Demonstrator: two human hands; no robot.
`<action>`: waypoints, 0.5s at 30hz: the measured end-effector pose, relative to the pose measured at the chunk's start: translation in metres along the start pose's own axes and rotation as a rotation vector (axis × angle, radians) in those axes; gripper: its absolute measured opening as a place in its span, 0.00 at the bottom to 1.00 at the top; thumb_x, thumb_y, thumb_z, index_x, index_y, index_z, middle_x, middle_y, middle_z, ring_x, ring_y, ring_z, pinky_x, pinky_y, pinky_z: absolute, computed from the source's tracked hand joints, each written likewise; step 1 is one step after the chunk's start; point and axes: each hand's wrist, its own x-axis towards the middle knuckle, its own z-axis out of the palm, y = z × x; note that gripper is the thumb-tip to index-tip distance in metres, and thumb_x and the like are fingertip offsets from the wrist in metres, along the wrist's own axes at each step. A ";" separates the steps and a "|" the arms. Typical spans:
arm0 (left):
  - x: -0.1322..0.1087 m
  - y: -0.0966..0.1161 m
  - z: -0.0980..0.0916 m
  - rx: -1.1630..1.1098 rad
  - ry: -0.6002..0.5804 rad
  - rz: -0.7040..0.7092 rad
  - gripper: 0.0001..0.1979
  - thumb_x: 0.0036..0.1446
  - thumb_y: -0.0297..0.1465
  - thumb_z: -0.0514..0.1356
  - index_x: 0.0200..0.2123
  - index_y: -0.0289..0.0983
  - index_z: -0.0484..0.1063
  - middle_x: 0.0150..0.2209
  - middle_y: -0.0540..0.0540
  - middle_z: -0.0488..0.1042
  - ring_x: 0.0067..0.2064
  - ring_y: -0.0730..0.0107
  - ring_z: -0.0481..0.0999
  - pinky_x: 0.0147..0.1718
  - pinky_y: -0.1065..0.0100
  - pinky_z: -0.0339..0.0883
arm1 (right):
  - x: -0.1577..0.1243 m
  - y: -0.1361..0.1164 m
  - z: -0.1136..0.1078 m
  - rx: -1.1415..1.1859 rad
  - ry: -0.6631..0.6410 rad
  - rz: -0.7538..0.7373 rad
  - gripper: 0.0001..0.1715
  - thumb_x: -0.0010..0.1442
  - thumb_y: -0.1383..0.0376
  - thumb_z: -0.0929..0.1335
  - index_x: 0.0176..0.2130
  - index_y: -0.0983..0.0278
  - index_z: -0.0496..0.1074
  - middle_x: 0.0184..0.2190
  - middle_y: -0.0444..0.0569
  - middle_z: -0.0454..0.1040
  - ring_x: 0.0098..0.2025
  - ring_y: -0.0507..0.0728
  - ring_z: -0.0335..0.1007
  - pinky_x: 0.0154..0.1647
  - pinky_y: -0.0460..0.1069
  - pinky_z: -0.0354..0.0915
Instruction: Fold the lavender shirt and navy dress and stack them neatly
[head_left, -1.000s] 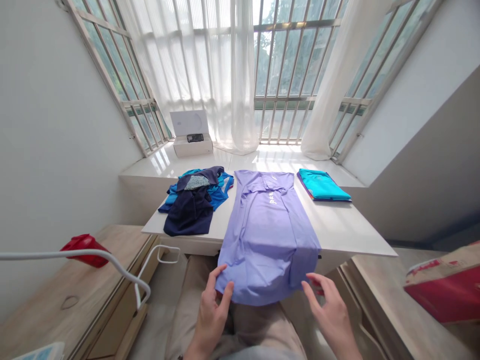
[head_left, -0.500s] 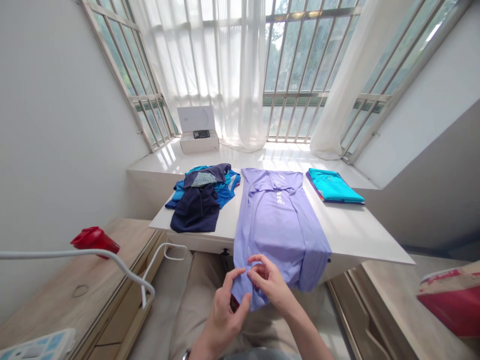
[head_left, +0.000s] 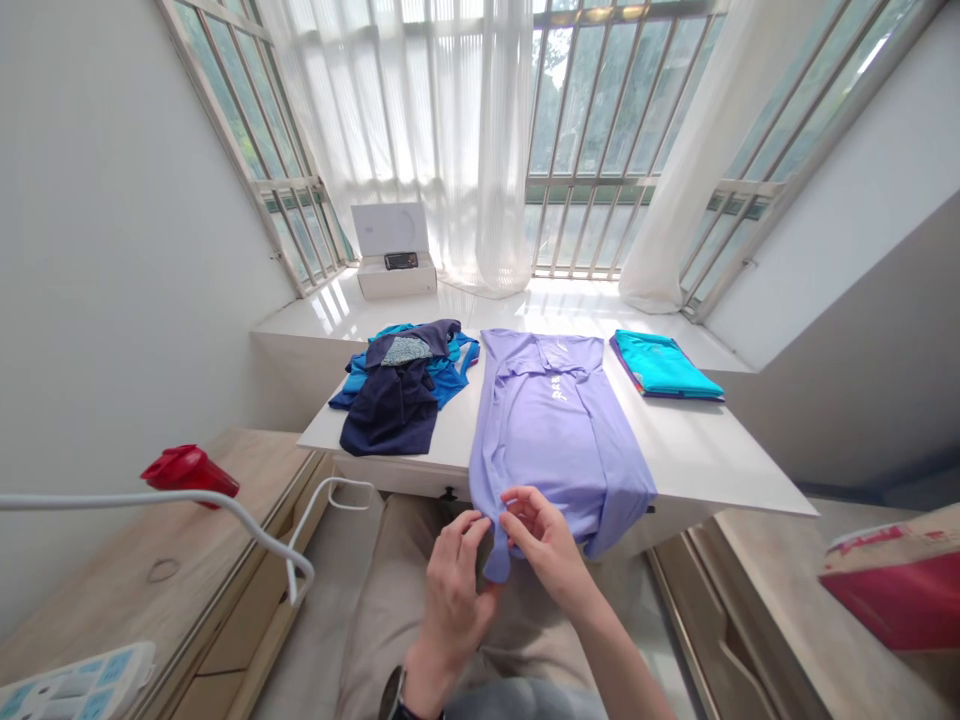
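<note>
A lavender long-sleeved shirt [head_left: 551, 440] lies spread on the white table [head_left: 697, 450], its near end hanging over the front edge. Small white lettering shows on it. At its near left corner, my left hand [head_left: 454, 580] is closed, pinching the cloth between fingers and thumb. My right hand [head_left: 546, 550] pinches the same strip of cloth from the other side, its fingers curled. A narrow end of fabric dangles between the two hands. A dark watch [head_left: 394, 692] is on my left wrist.
Left on the table is a loose pile of navy and blue clothes [head_left: 397, 390]; right, a folded turquoise stack [head_left: 664, 365]. An open white box [head_left: 397, 275] stands on the sill. A red shaker bottle [head_left: 191, 472] and white curved tube [head_left: 225, 498] are at left, a red-and-tan bag [head_left: 900, 580] at right.
My left hand has turned and risen to the cloth, its spread fingers closing on it. The shirt's near left corner is gathered narrower, and my right hand has shifted slightly up.
</note>
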 end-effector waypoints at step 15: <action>0.001 0.014 -0.023 -0.013 -0.043 0.254 0.12 0.65 0.23 0.53 0.40 0.41 0.75 0.32 0.45 0.77 0.32 0.66 0.77 0.33 0.69 0.72 | -0.016 0.026 -0.010 -0.299 -0.041 -0.064 0.35 0.65 0.35 0.60 0.32 0.61 0.72 0.29 0.45 0.72 0.34 0.57 0.68 0.38 0.51 0.66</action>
